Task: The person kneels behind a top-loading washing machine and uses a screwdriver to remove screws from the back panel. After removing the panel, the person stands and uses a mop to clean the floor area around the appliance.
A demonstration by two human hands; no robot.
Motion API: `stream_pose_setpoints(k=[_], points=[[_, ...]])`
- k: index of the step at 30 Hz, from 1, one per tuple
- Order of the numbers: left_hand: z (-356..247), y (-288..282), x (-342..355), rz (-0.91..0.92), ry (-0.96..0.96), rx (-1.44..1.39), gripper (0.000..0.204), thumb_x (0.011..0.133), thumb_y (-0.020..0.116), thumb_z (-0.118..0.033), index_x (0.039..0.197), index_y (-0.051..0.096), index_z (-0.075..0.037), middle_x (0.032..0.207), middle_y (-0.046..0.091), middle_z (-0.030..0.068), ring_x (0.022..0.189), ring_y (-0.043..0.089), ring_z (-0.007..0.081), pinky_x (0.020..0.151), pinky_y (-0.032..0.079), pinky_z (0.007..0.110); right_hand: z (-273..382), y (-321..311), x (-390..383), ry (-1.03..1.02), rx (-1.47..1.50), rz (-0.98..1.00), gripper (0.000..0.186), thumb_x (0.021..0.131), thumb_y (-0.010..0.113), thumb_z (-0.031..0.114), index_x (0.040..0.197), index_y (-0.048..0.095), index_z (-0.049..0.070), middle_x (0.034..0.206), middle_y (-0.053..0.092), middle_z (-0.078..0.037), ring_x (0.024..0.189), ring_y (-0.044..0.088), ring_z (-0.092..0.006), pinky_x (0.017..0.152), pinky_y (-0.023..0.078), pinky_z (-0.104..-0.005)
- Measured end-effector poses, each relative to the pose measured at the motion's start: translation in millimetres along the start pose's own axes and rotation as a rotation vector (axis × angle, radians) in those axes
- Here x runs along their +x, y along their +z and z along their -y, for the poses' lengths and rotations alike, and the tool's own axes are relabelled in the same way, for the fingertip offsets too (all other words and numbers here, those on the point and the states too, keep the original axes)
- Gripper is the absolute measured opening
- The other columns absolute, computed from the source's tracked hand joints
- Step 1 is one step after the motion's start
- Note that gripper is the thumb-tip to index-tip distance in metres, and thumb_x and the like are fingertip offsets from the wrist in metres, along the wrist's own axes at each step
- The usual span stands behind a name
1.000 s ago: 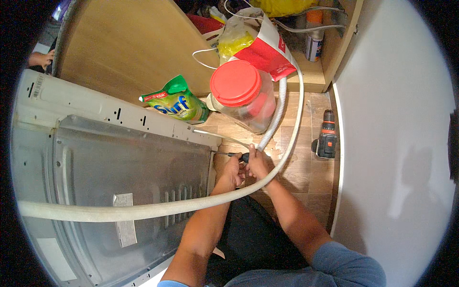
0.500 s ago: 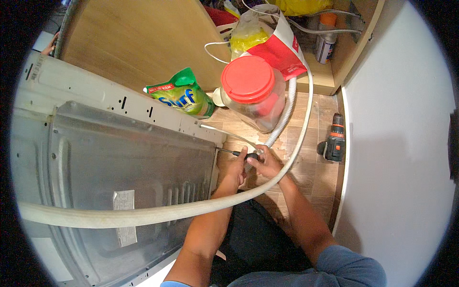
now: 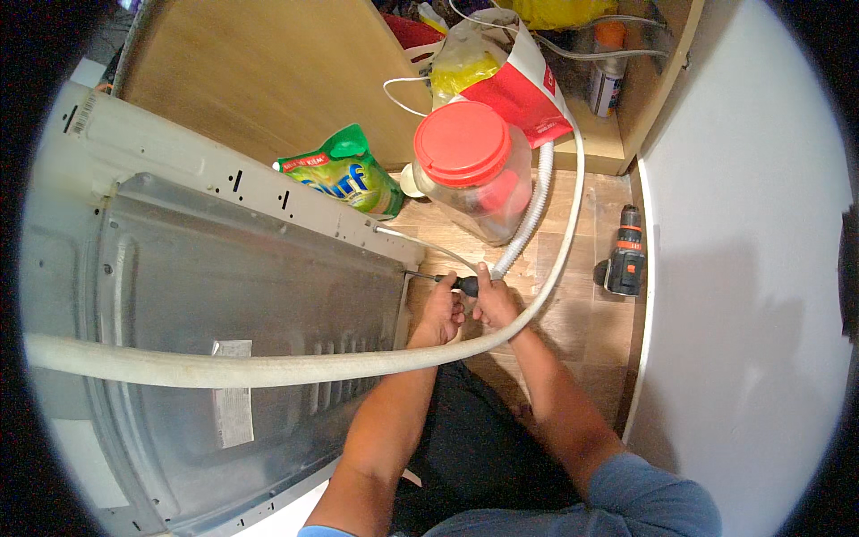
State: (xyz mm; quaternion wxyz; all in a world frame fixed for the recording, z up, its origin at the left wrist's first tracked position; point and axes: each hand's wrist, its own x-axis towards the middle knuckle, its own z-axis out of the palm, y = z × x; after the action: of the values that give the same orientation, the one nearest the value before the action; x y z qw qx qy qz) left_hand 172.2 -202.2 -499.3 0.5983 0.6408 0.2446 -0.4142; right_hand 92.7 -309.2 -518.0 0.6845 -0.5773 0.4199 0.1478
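My left hand (image 3: 443, 311) is closed around a screwdriver (image 3: 467, 285) with a black handle and thin metal shaft. My right hand (image 3: 494, 302) grips the handle's far end, thumb raised along it. The shaft reaches the right corner of a dented metal back panel (image 3: 242, 286) on a white appliance. A thick cream hose (image 3: 170, 360) arches across the panel and over my forearms. A thin pale tube runs from the appliance frame toward my hands, and a grey corrugated hose (image 3: 535, 215) descends behind them.
A cordless drill (image 3: 625, 264) lies by the white wall (image 3: 743, 268) on the right. A red-lidded plastic jar (image 3: 461, 143) and green pouch (image 3: 344, 188) stand before a wooden cabinet (image 3: 250, 80) holding bags (image 3: 528, 98), thin hoses and a spray can (image 3: 605, 85).
My right thumb has shifted upward on the screwdriver handle and the fingers have re-gripped. Another person's hand at the upper left has mostly gone from view, and the camera view has shifted slightly.
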Motion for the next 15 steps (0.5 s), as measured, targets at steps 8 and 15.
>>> stream_pose_setpoints(k=[8, 15], points=[[3, -5, 8, -0.145, 0.025, 0.121, 0.053, 0.090, 0.070, -0.061, 0.103, 0.062, -0.011, 0.065, 0.045, -0.0006, 0.052, 0.040, 0.0146, 0.047, 0.034, 0.032, -9, -5, -6, -0.340, -0.218, -0.111, 0.070, 0.102, 0.045, 0.066, 0.106, 0.065, -0.001, 0.068, 0.065, -0.008, 0.069, 0.067, -0.0219, 0.065, 0.053, -0.0344], [7, -5, 15, -0.078, -0.024, 0.070, 0.041, 0.095, 0.069, -0.053, 0.086, 0.055, -0.016, 0.059, 0.041, -0.0029, 0.044, 0.035, 0.0122, 0.039, 0.028, 0.031, -8, -4, -3, -0.097, 0.125, 0.002, 0.077, 0.098, 0.042, 0.073, 0.090, 0.064, 0.000, 0.056, 0.057, -0.008, 0.040, 0.051, -0.0151, 0.040, 0.042, -0.0326]])
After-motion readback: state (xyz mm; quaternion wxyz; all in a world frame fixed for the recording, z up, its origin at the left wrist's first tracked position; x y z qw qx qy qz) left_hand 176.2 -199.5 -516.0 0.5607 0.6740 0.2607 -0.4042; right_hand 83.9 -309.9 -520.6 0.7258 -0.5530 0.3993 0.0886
